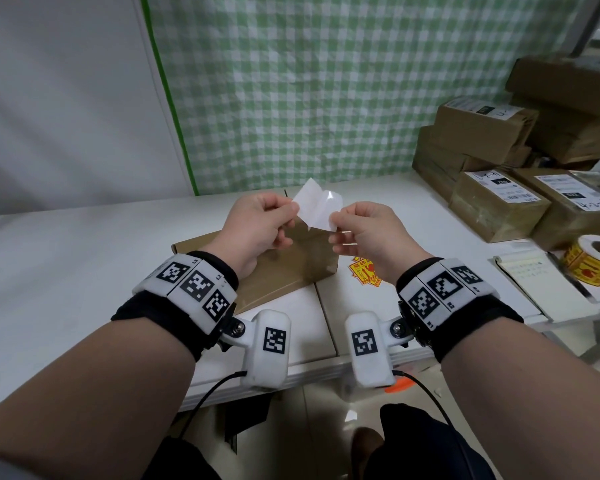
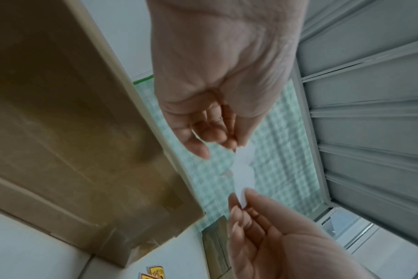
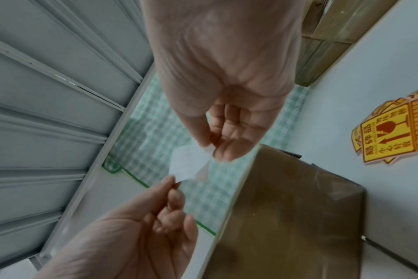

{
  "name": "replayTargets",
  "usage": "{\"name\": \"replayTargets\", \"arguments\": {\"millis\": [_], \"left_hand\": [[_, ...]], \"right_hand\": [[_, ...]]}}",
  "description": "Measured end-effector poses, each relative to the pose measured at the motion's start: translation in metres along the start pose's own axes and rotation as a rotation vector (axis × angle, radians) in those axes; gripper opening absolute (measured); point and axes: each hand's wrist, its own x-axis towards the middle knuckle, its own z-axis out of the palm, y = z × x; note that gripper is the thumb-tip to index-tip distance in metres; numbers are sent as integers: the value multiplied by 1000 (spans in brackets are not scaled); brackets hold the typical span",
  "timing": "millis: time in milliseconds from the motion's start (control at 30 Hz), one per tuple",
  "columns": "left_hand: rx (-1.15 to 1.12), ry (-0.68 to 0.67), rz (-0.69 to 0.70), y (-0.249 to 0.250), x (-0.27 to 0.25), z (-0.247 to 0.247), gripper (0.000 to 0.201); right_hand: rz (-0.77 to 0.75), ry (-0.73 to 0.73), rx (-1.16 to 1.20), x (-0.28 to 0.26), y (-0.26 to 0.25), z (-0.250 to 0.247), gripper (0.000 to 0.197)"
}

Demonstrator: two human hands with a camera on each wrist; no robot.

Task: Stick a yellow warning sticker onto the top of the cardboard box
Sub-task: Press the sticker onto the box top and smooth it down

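Above the brown cardboard box (image 1: 291, 261), both hands hold one sticker (image 1: 312, 199) with its white back towards me. My left hand (image 1: 291, 209) pinches the matte white layer at its left corner. My right hand (image 1: 338, 218) pinches the glossy backing layer (image 1: 329, 211), which is partly peeled away. The box lies flat on the white table (image 1: 84, 258), its top bare. In the left wrist view the left hand (image 2: 217, 145) and right hand (image 2: 239, 202) pinch the sticker (image 2: 242, 169) beside the box (image 2: 72, 132). The right wrist view shows the sticker (image 3: 186, 164) between both hands.
Several loose yellow warning stickers (image 1: 364, 271) (image 3: 394, 132) lie on the table right of the box. A sticker roll (image 1: 593, 261) and a notepad (image 1: 537, 282) sit at the right edge. Stacked parcels (image 1: 499, 199) fill the back right. A green checked curtain (image 1: 326, 91) hangs behind.
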Motion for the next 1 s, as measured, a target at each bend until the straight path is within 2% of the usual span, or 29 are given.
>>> {"name": "replayTargets", "arguments": {"millis": [133, 300, 467, 600, 800, 933, 1000], "left_hand": [[-77, 27, -26, 0, 4, 7, 16], [-134, 11, -42, -1, 8, 19, 11], [-81, -6, -6, -5, 11, 34, 8], [-54, -29, -1, -9, 15, 43, 10], [38, -44, 7, -15, 17, 48, 12], [62, -44, 22, -15, 14, 46, 8], [64, -31, 36, -16, 12, 41, 12]], "right_hand": [[1, 140, -4, 5, 8, -15, 19], [-8, 312, -129, 11, 17, -36, 21], [25, 494, -383, 20, 28, -65, 19], [32, 582, -664, 24, 39, -84, 10], [129, 535, -890, 21, 52, -92, 20], [92, 497, -734, 22, 47, -81, 19], [56, 431, -491, 21, 36, -69, 12]]}}
